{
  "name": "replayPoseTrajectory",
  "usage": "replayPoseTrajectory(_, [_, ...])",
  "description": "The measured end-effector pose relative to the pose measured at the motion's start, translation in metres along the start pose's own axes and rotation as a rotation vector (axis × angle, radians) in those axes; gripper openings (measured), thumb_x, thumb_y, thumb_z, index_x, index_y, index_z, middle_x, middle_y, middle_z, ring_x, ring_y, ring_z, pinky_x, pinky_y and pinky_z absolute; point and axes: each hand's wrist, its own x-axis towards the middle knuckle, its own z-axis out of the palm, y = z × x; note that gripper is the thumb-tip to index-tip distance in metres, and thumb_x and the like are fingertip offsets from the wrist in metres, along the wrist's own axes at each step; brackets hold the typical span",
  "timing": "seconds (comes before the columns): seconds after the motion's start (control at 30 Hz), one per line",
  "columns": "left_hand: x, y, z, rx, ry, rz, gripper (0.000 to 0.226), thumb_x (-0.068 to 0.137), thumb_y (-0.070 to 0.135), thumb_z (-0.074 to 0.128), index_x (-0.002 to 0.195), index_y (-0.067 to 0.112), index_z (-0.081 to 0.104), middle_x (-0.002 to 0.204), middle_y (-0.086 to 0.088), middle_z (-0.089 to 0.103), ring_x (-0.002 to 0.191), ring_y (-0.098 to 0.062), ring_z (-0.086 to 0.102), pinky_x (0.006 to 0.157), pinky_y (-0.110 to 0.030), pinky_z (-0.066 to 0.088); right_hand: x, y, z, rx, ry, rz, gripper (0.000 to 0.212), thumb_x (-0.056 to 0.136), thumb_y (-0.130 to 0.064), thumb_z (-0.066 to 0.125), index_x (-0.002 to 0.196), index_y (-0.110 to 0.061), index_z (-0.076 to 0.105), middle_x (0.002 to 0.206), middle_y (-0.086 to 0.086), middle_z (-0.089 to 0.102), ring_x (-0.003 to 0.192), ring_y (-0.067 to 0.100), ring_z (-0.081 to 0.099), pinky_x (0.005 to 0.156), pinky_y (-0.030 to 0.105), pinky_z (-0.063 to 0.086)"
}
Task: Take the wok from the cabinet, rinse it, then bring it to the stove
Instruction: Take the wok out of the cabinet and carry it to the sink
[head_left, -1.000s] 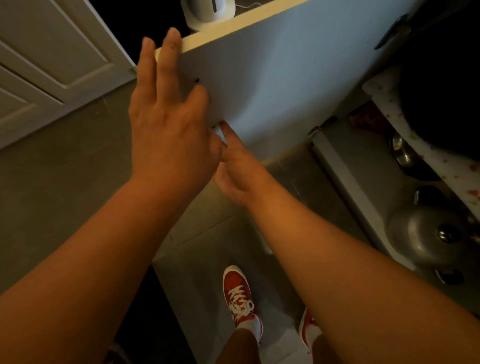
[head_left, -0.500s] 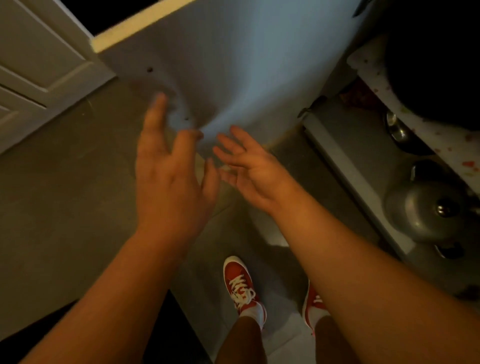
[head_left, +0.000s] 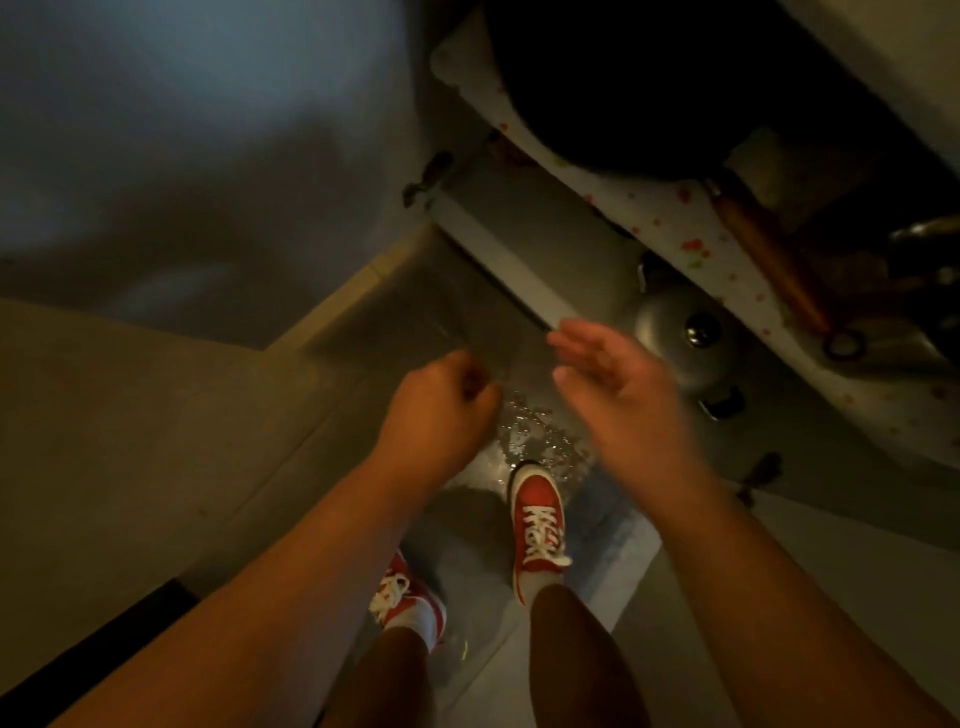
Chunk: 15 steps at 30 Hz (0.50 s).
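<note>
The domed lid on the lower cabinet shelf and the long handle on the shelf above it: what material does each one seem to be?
The domed lid looks like brushed metal, steel or aluminium: dull grey with a soft sheen, and a shiny knob at its centre. The long handle looks like wood: warm brown, matt, round, with a metal ring at its end. The dim light leaves both uncertain.

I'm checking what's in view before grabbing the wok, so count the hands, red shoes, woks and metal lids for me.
hands: 2, left, right
red shoes: 2
wok: 1
metal lid: 1
Total: 6
</note>
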Motion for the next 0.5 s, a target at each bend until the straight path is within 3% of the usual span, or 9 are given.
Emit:
replayPoseTrajectory(0.07, [0.017, 0.026, 0.015, -0.028, -0.028, 0.045, 0.015, 0.09, 0.029, 0.064, 0.09, 0.015, 0.066, 0.076, 0.002, 0.066, 0.073, -0.017, 0.064, 0.061, -0.026, 0.049, 0.003, 0.003, -0.037, -0.381, 0.191, -0.127, 0.044, 0.092, -0.033, 0.056, 0.136, -0.033, 0.052, 0.122, -0.012, 0.059, 0.104, -0.001, 0.057, 0.081, 0.02, 0.051])
replayPoseTrajectory(0.13, [0.031, 0.042, 0.021, -0.052, -0.054, 0.079, 0.01, 0.09, 0.028, 0.063, 0.086, 0.019, 0.063, 0.07, 0.01, 0.059, 0.07, -0.013, 0.059, 0.055, -0.019, 0.04, 0.011, 0.005, -0.057, -0.593, 0.328, -0.236, 0.046, 0.092, -0.03, 0.058, 0.137, -0.024, 0.054, 0.133, 0.005, 0.059, 0.119, 0.018, 0.056, 0.091, 0.037, 0.052])
replayPoseTrajectory(0.23, [0.058, 0.107, 0.065, -0.159, -0.129, 0.081, 0.017, 0.091, 0.029, 0.064, 0.098, 0.014, 0.067, 0.082, 0.003, 0.064, 0.078, -0.014, 0.062, 0.062, -0.022, 0.046, 0.026, 0.019, -0.126, -0.789, 0.451, -0.141, 0.058, 0.089, -0.024, 0.064, 0.145, -0.017, 0.048, 0.15, 0.014, 0.047, 0.141, 0.035, 0.036, 0.11, 0.056, 0.037])
replayPoseTrajectory(0.33, [0.078, 0.13, 0.069, -0.31, -0.186, 0.033, 0.026, 0.093, 0.03, 0.062, 0.108, 0.01, 0.066, 0.101, -0.009, 0.071, 0.093, -0.024, 0.068, 0.082, -0.037, 0.056, 0.035, 0.017, -0.132, -0.811, 0.352, 0.084, 0.073, 0.091, -0.031, 0.064, 0.155, -0.02, 0.03, 0.158, 0.014, 0.036, 0.145, 0.037, 0.028, 0.115, 0.056, 0.03])
replayPoseTrajectory(0.4, [0.085, 0.148, 0.079, -0.447, -0.246, -0.061, 0.031, 0.093, 0.033, 0.062, 0.112, 0.008, 0.062, 0.108, -0.014, 0.071, 0.096, -0.027, 0.07, 0.082, -0.04, 0.058, 0.038, 0.018, -0.137, -0.734, 0.29, 0.184, 0.076, 0.093, -0.035, 0.064, 0.157, -0.024, 0.023, 0.158, 0.013, 0.037, 0.144, 0.036, 0.033, 0.113, 0.052, 0.034])
replayPoseTrajectory(0.5, [0.091, 0.161, 0.092, -0.605, -0.276, -0.183, 0.028, 0.094, 0.037, 0.062, 0.107, 0.014, 0.056, 0.108, -0.014, 0.072, 0.096, -0.027, 0.072, 0.077, -0.037, 0.058, 0.034, 0.02, -0.134, -0.671, 0.312, 0.137, 0.062, 0.092, -0.033, 0.065, 0.147, -0.02, 0.04, 0.141, 0.014, 0.053, 0.129, 0.034, 0.049, 0.097, 0.043, 0.043])
